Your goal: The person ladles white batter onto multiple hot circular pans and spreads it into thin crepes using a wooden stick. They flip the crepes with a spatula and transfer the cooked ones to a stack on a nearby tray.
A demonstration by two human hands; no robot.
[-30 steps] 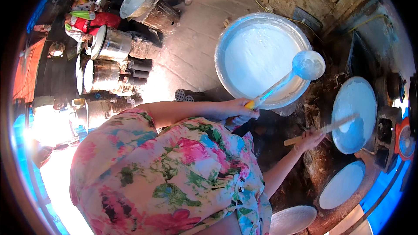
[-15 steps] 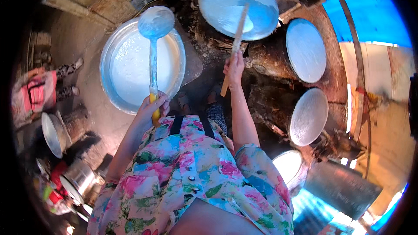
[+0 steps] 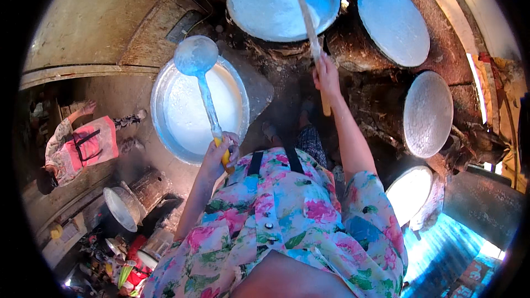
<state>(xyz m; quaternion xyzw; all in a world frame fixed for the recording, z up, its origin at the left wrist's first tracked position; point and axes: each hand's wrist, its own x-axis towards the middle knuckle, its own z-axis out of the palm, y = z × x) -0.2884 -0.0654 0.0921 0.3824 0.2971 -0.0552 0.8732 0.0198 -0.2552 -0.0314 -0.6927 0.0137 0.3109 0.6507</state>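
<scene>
My left hand (image 3: 222, 152) is closed around the yellow handle of a long metal ladle (image 3: 206, 96). The ladle's round bowl (image 3: 196, 55) hangs over the far rim of a wide metal basin (image 3: 155, 110) that holds white liquid. In my right hand (image 3: 328, 77) is a long flat wooden stick (image 3: 308, 19), gripped around its lower half. The stick's far end reaches over a large round pan (image 3: 229, 8) of white liquid, beside a darker patch on the surface. Whether the tip touches the liquid, I cannot tell.
More wide pans, one bluish white (image 3: 393, 25), one grey (image 3: 428, 114) and one bright (image 3: 409, 196), line the sooty stove on my right. At the left, a person in a pink apron (image 3: 93, 142) stands near a metal pot (image 3: 120, 209). Wooden panels (image 3: 83, 22) lie beyond.
My view has turned, so the pans shift in the picture and the person at the left shows more fully. The ladle now leans leftward. Both hands keep their holds.
</scene>
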